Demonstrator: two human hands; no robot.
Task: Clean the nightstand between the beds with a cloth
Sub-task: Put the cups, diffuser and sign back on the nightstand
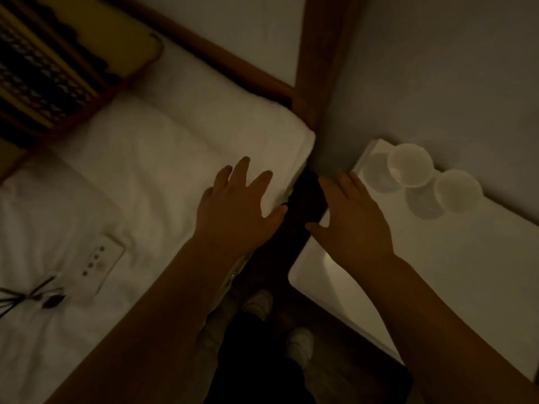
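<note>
Left grip (239, 202) spread over bed (145, 158), right grip (350, 217) over nightstand (466, 272)

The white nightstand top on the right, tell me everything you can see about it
The nightstand top is a smooth white slab with a rounded near corner, standing against the wall beside the bed, a dark gap between them. Two white cups stand at its far end, casting round shadows. The right hand, fingers spread, lies over its left edge; contact is unclear in the dim light. No cloth shows on it.
</note>
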